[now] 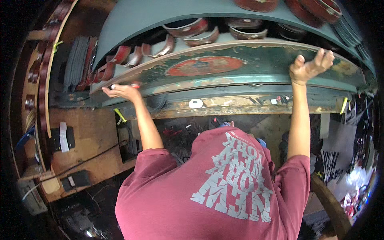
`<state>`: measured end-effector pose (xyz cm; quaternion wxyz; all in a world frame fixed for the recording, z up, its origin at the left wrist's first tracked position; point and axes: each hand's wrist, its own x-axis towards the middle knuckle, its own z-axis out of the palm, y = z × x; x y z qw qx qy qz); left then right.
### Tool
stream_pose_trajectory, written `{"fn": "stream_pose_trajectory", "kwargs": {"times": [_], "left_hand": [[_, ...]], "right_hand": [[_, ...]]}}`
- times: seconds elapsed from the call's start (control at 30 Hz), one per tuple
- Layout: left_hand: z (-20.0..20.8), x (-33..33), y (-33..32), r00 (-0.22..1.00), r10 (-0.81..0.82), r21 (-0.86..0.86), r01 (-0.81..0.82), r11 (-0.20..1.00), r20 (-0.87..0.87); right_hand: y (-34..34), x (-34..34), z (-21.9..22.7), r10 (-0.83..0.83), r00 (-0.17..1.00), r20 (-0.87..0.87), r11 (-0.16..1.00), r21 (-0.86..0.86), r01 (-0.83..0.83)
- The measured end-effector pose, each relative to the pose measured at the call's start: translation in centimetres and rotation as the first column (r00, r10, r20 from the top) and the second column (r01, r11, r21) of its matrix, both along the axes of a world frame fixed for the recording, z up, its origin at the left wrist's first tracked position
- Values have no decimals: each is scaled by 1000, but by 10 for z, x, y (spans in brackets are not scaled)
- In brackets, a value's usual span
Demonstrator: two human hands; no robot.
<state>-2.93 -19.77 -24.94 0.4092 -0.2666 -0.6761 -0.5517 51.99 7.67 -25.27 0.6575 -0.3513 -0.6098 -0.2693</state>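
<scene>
Facing left hand and right hand, fingers unclosed: a shelf holding curved bands.

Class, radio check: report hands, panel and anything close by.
Left hand open, right hand open. Green panel at both hands, contact unclear. White oval object on ledge below.

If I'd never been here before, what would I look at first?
Probably the big red oval near the middle of the long green board. Then the raised hands: left hand near the board's left end, right hand toward its right. Above the board sit curved reddish pieces.
</scene>
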Motion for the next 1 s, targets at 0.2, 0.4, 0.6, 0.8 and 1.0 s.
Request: {"fn": "stream_pose_trajectory", "kwargs": {"times": [0.2, 0.4, 0.6, 0.8, 1.0], "left_hand": [[11, 14, -17, 995, -53, -47, 57, 997, 85], [10, 9, -18, 995, -18, -84, 26, 996, 101], [13, 6, -15, 990, -24, -42, 30, 999, 142], [12, 5, -19, 989, -25, -95, 39, 995, 145], [30, 13, -45, 967, -125, -185, 168, 968, 223]], "right_hand": [[7, 5, -14, 24, 1000, -16, 1000, -19, -24], [9, 6, -16, 14, 1000, -3, 1000, 11, -14], [10, 4, -18, 5, 1000, -19, 1000, 12, -4], [11, 5, -19, 16, 1000, -6, 1000, 24, -16], [5, 6, -11, 20, 1000, 4, 1000, -12, -20]]}}
